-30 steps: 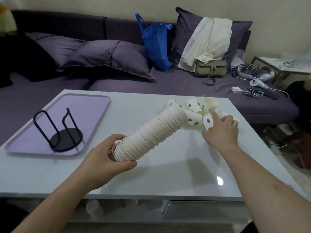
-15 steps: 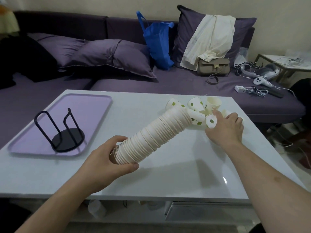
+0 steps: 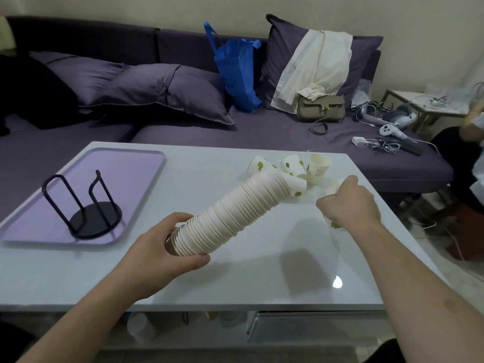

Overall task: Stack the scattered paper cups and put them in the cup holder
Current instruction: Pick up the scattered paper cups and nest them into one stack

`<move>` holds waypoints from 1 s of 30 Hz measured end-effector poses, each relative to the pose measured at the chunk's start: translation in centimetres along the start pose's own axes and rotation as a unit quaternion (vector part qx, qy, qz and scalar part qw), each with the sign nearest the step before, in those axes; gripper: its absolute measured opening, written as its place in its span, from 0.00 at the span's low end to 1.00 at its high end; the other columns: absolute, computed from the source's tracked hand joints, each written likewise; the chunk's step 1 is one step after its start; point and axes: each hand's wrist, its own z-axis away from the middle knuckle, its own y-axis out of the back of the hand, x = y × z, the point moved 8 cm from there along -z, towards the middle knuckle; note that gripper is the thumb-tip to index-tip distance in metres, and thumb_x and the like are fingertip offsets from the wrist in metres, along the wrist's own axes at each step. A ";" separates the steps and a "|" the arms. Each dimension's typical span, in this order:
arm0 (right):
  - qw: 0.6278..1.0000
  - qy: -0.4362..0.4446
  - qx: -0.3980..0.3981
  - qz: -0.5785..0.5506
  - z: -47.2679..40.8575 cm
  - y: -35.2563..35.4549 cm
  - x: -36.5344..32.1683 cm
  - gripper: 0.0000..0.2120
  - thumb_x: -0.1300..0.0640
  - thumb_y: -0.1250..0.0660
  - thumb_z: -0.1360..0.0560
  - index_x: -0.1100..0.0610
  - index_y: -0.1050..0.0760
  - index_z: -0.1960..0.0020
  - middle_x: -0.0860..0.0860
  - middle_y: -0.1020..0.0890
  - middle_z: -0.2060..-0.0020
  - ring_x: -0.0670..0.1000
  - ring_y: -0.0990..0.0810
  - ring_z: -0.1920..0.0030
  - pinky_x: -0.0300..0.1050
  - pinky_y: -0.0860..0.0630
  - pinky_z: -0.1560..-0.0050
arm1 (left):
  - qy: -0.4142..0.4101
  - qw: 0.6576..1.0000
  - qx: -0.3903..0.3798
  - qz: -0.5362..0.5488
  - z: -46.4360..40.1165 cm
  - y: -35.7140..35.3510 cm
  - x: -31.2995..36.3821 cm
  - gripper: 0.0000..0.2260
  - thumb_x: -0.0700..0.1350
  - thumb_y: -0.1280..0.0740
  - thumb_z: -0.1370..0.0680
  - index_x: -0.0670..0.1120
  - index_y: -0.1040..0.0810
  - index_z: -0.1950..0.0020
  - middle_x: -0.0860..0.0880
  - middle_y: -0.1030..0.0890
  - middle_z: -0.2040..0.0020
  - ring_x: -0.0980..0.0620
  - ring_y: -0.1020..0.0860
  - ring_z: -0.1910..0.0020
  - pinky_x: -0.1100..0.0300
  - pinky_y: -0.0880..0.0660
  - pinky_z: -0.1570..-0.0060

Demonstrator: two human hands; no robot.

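My left hand (image 3: 167, 244) grips the near end of a long stack of white paper cups (image 3: 230, 213), which slants up and away toward the right. My right hand (image 3: 349, 203) is closed around a single paper cup (image 3: 334, 226) with green leaf marks, lifted just off the table; most of that cup is hidden under the hand. Several loose cups (image 3: 293, 166) lie scattered at the table's far right, one of them (image 3: 318, 169) with its mouth toward me. The black wire cup holder (image 3: 86, 208) stands empty on a lilac tray (image 3: 136, 174) at the left.
The white table (image 3: 262, 271) has its front edge close to me and its right edge just past my right arm. Behind it runs a purple sofa (image 3: 262, 132) with cushions, a blue bag (image 3: 235, 69), a handbag and cables. A person sits at the far right edge.
My right hand has closed on one cup from the scattered pile and pulled it back toward me, off the table. The stack in my left hand has stayed nearly still.
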 end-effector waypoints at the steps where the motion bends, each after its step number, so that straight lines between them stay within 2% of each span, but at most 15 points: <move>1: 0.999 -0.002 0.001 -0.040 0.2 0.6 -0.2 0.22 0.53 0.30 0.31 0.58 0.33 0.42 0.56 0.22 0.50 0.63 0.21 0.46 0.53 0.22 0.52 | -0.001 1.000 -0.001 0.002 0.1 0.0 0.0 0.29 0.52 0.14 0.34 0.64 0.22 0.38 0.58 0.15 0.51 0.53 0.15 0.54 0.60 0.18 0.60; 4: 0.972 0.000 -0.016 -0.234 1.0 1.7 -1.2 0.30 0.49 0.23 0.30 0.56 0.29 0.33 0.53 0.22 0.45 0.57 0.21 0.47 0.49 0.28 0.53 | 0.003 1.000 0.001 0.007 0.3 0.3 -0.2 0.29 0.52 0.14 0.34 0.64 0.22 0.37 0.59 0.15 0.51 0.51 0.15 0.55 0.58 0.18 0.59; 6: 0.921 0.003 -0.030 -0.388 1.8 2.3 -1.8 0.32 0.47 0.23 0.32 0.54 0.25 0.30 0.52 0.21 0.47 0.54 0.20 0.50 0.48 0.27 0.53 | 0.004 1.000 0.001 0.013 0.4 0.6 -0.4 0.29 0.52 0.14 0.34 0.64 0.21 0.37 0.59 0.15 0.51 0.50 0.14 0.55 0.55 0.16 0.58; 8: 0.860 0.001 -0.052 -0.507 2.4 2.6 -2.4 0.24 0.50 0.25 0.29 0.54 0.20 0.34 0.55 0.18 0.46 0.52 0.19 0.50 0.48 0.23 0.49 | 0.001 1.000 0.000 0.008 0.6 0.7 -0.4 0.29 0.53 0.14 0.34 0.64 0.21 0.37 0.58 0.15 0.51 0.51 0.14 0.54 0.53 0.15 0.56; 10: 0.806 0.020 -0.086 -0.585 3.1 2.8 -3.4 0.14 0.56 0.29 0.24 0.57 0.18 0.39 0.56 0.16 0.45 0.51 0.17 0.50 0.46 0.22 0.49 | -0.002 1.000 -0.002 -0.003 0.8 0.7 -0.3 0.29 0.53 0.14 0.34 0.63 0.21 0.37 0.59 0.15 0.50 0.53 0.14 0.54 0.54 0.15 0.55; 13: 0.770 0.073 -0.128 -0.621 4.1 2.9 -5.4 0.12 0.57 0.32 0.23 0.59 0.18 0.41 0.56 0.15 0.46 0.52 0.16 0.49 0.43 0.21 0.52 | -0.005 1.000 -0.010 -0.020 1.1 0.6 0.1 0.28 0.52 0.14 0.33 0.62 0.21 0.37 0.62 0.15 0.49 0.56 0.15 0.52 0.55 0.15 0.54; 15: 0.769 0.105 -0.166 -0.608 4.8 2.1 -6.7 0.17 0.55 0.32 0.24 0.61 0.19 0.38 0.56 0.16 0.45 0.52 0.17 0.47 0.46 0.21 0.48 | -0.006 1.000 -0.011 -0.025 1.2 0.5 0.3 0.28 0.52 0.14 0.33 0.62 0.21 0.37 0.62 0.16 0.48 0.56 0.15 0.51 0.55 0.16 0.53; 17: 0.783 0.120 -0.206 -0.574 5.6 0.8 -7.7 0.22 0.52 0.30 0.24 0.62 0.22 0.33 0.56 0.16 0.43 0.53 0.19 0.44 0.50 0.24 0.42 | -0.007 1.000 -0.011 -0.026 1.1 0.4 0.4 0.28 0.53 0.15 0.33 0.63 0.22 0.37 0.62 0.16 0.49 0.57 0.15 0.51 0.58 0.17 0.55; 20: 0.805 0.162 -0.265 -0.505 6.9 -1.4 -8.9 0.23 0.41 0.31 0.22 0.52 0.21 0.31 0.50 0.17 0.37 0.52 0.22 0.34 0.55 0.29 0.29 | -0.009 1.000 -0.011 -0.025 0.9 0.2 0.5 0.28 0.54 0.15 0.33 0.63 0.22 0.37 0.62 0.16 0.50 0.56 0.15 0.52 0.58 0.17 0.56; 22: 0.806 0.183 -0.304 -0.474 7.8 -2.6 -9.3 0.26 0.32 0.35 0.20 0.43 0.24 0.28 0.46 0.21 0.29 0.51 0.27 0.25 0.61 0.38 0.20 | -0.010 1.000 -0.009 -0.027 0.8 0.1 0.4 0.28 0.54 0.15 0.33 0.64 0.22 0.37 0.63 0.16 0.50 0.57 0.15 0.53 0.59 0.17 0.57; 25: 0.794 0.198 -0.343 -0.462 8.6 -2.8 -9.5 0.32 0.25 0.40 0.22 0.40 0.25 0.24 0.41 0.23 0.25 0.46 0.30 0.22 0.58 0.41 0.17 | -0.007 0.999 -0.011 -0.032 0.7 0.0 0.1 0.29 0.54 0.15 0.33 0.64 0.23 0.37 0.63 0.16 0.51 0.59 0.16 0.53 0.63 0.19 0.59; 27: 0.783 0.189 -0.343 -0.483 8.5 -2.1 -9.2 0.32 0.26 0.42 0.21 0.41 0.25 0.23 0.41 0.24 0.24 0.44 0.30 0.22 0.54 0.40 0.18 | -0.002 1.000 -0.013 -0.020 0.6 0.0 -0.1 0.30 0.54 0.14 0.34 0.63 0.22 0.36 0.61 0.15 0.50 0.56 0.15 0.52 0.59 0.17 0.57; 29: 0.779 0.166 -0.291 -0.530 7.2 -0.8 -8.2 0.27 0.36 0.43 0.18 0.46 0.22 0.25 0.48 0.20 0.28 0.49 0.25 0.26 0.51 0.33 0.24 | -0.001 1.000 -0.013 0.000 0.4 -0.2 0.1 0.30 0.53 0.14 0.34 0.64 0.22 0.36 0.59 0.15 0.49 0.52 0.14 0.52 0.54 0.15 0.55; 30: 0.789 0.149 -0.248 -0.542 6.2 -0.1 -7.3 0.25 0.41 0.42 0.19 0.48 0.21 0.27 0.52 0.18 0.31 0.50 0.23 0.30 0.49 0.30 0.29 | -0.002 1.000 -0.011 0.007 0.2 -0.4 0.2 0.30 0.53 0.14 0.34 0.64 0.21 0.37 0.58 0.14 0.49 0.51 0.14 0.53 0.52 0.14 0.54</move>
